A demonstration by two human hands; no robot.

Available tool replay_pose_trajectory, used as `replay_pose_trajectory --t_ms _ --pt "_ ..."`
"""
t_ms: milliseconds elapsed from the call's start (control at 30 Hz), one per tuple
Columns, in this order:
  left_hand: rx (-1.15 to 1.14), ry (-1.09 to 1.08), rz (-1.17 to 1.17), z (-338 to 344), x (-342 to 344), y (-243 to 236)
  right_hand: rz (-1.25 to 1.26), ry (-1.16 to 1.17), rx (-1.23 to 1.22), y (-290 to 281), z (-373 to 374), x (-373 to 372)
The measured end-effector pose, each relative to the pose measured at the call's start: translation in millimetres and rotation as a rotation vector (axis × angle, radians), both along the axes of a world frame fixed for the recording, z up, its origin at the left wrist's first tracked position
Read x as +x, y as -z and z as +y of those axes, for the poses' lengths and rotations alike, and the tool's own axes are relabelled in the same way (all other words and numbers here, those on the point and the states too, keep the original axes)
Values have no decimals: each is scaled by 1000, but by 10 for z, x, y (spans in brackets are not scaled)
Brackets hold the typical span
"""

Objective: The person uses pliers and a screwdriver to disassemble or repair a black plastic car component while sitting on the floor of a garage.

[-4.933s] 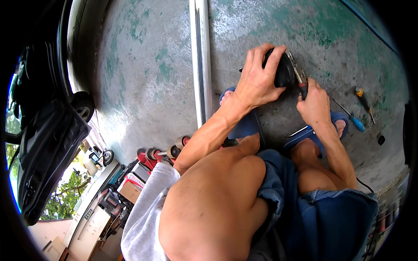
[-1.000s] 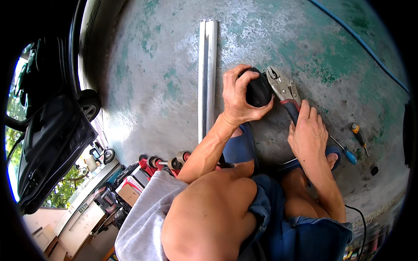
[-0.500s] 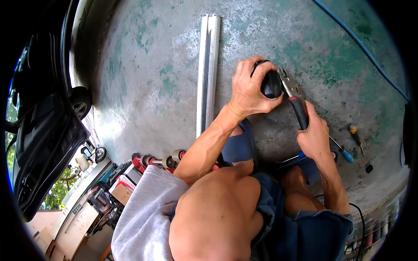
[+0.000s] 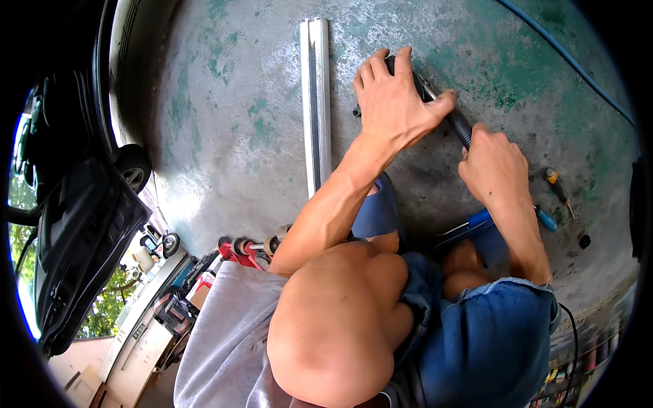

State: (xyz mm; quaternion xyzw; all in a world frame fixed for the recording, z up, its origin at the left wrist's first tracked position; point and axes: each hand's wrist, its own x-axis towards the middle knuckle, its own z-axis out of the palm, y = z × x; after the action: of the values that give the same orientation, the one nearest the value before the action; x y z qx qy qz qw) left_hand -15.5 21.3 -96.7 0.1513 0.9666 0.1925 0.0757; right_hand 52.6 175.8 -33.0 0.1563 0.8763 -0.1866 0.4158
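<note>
My left hand [image 4: 394,109] is curled over a black rounded part [image 4: 417,83], its fingers spread around the far side and its palm hiding most of the part. Locking pliers [image 4: 461,128] with a dark ribbed handle reach in from the right. Their metal jaws lie at the part beside my left thumb; whether they bite on it is hidden. Around the end of the handle, my right hand [image 4: 498,163] is closed. To the left of the part a long silver metal rail [image 4: 323,102] lies on the floor.
On the right lie a yellow-and-black screwdriver [image 4: 559,187], a blue-handled tool [image 4: 546,219] and a small black piece [image 4: 584,241]. Another blue handle [image 4: 479,217] shows near my foot. A red wheeled device [image 4: 238,255] stands left. A blue hose [image 4: 571,64] crosses the far right.
Both hands have moved farther away with the black part and the pliers. My left hand has turned over the part, covering more of it, and the pliers' jaws now reach under its thumb.
</note>
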Motion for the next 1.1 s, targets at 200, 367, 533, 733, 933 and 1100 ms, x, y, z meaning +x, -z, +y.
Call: replay_pose_trajectory --t_ms 200,367,533,733,933,1100 --pt "-74 -21 110 -54 -71 230 -50 -12 -42 -9 0 -43" --pt "-61 9 40 -31 -134 179 -60 56 -54 -29 41 -17" --pt "-183 30 -116 -30 -285 77 -77 119 -127 19 13 15" --pt "-203 31 -184 -50 -358 50 -40 227 -190 88 -28 117" --pt "-216 86 -212 -73 -445 58 2 264 -221 177 -24 175" --pt "-225 98 -282 -57 -516 38 79 284 -235 277 -19 249"
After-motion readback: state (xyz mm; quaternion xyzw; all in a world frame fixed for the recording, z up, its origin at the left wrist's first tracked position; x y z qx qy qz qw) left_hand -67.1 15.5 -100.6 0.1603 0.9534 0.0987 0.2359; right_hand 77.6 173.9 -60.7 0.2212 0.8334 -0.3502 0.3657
